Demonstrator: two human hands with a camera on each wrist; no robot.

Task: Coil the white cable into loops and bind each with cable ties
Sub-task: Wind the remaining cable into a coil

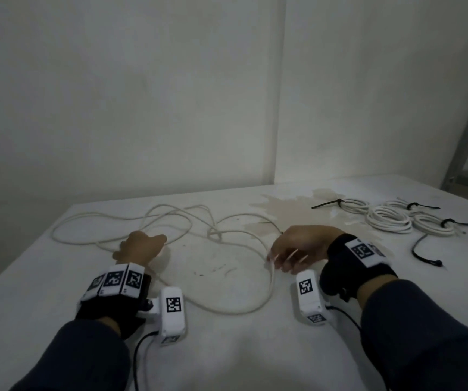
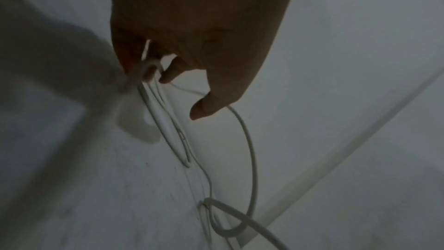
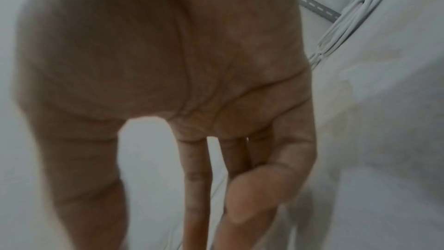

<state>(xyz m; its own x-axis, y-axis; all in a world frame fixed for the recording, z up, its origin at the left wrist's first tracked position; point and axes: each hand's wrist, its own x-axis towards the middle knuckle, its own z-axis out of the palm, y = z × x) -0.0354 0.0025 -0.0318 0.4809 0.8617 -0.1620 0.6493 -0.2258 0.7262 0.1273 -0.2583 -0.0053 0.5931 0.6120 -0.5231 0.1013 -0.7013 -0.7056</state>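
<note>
The loose white cable (image 1: 227,306) sprawls in wide, crossing curves over the middle of the table (image 1: 255,356), between the two hands, with a small kink or knot-like crossing (image 1: 214,235) at its far middle. The left hand (image 1: 139,246) has its grip curled around a few gathered strands at the cable's left side; the left wrist view shows several runs pinched at the fingertips (image 2: 165,75). The right hand (image 1: 297,249) hovers low over the cable's right bend, its grip wide, fingers straight and relaxed, holding nothing; whether a fingertip touches the cable cannot be told. Far right lie finished white coils (image 1: 391,218) bound with black cable ties (image 1: 326,205), and one spare black tie (image 1: 425,256) near the right wrist. The main risk, as I judge it, is that crossing: pulling the cable in for the next loop could tighten it into a snag, giving uneven loops. The pinched strands could also slip apart if the left grip loosens before a tie is fetched.
</note>
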